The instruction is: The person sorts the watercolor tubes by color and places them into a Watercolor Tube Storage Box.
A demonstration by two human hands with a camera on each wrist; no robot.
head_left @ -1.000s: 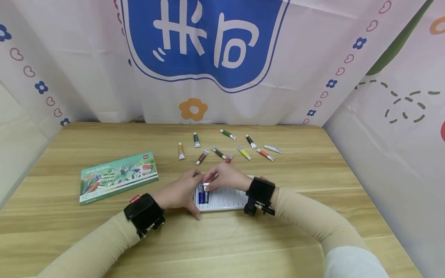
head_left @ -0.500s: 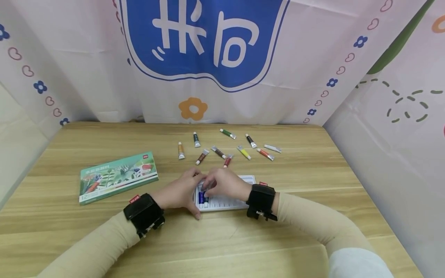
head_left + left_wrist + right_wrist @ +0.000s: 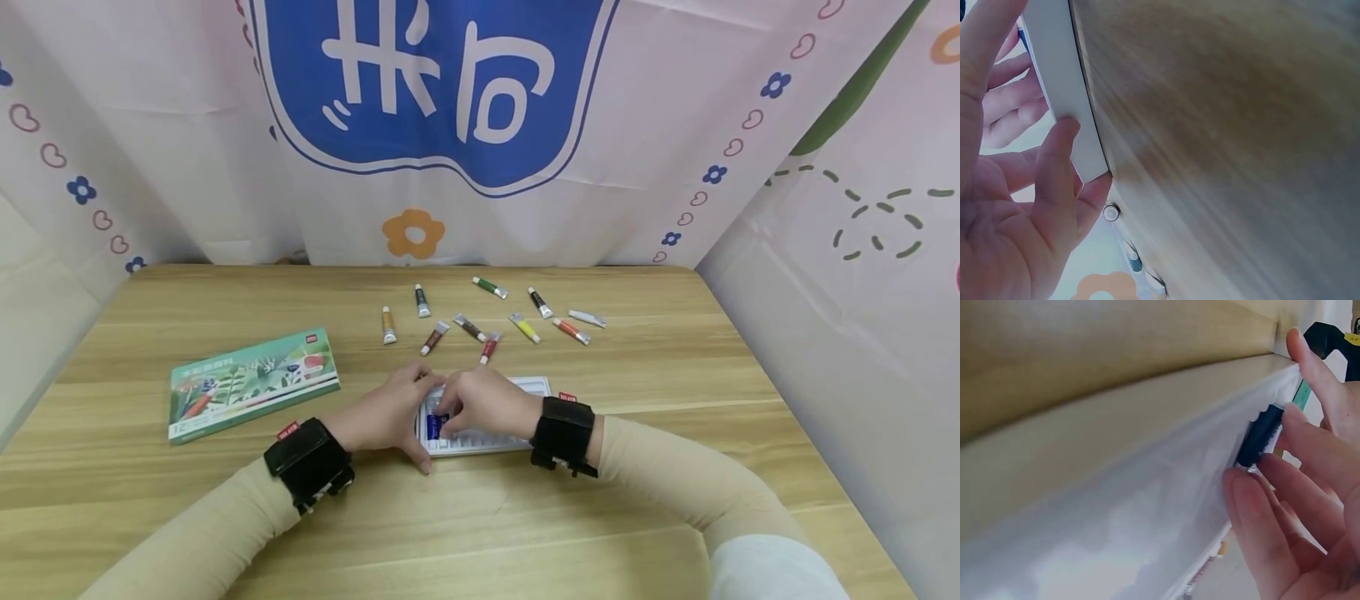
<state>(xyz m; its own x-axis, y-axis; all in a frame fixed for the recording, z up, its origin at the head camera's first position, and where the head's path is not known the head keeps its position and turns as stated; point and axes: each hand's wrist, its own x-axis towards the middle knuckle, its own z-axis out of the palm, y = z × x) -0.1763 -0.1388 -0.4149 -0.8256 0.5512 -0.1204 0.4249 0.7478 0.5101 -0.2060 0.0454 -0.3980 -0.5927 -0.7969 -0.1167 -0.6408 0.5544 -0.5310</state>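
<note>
A white plastic tray (image 3: 487,442) with narrow slots lies on the table in front of me. My left hand (image 3: 386,414) grips its left end, the thumb at the near corner; the left wrist view shows fingers against the tray's white side wall (image 3: 1063,81). Over the left part of the tray, my right hand (image 3: 489,402) holds a small dark blue paint tube (image 3: 1260,434) between thumb and fingertips, low against the slots. Another blue paint tube (image 3: 432,427) lies just left of it in the tray. The right hand hides part of the tray's middle.
Behind the tray several loose paint tubes are scattered, among them a dark red one (image 3: 490,347), a yellow one (image 3: 525,327), an orange one (image 3: 572,332) and a green one (image 3: 490,287). A green illustrated box (image 3: 255,383) lies at the left. A printed cloth (image 3: 300,208) hangs behind the table.
My right hand has lowered the dark blue tube towards the tray and its fingers now cover more of it. The dark red tube behind has come into fuller view. My left hand stays put.
</note>
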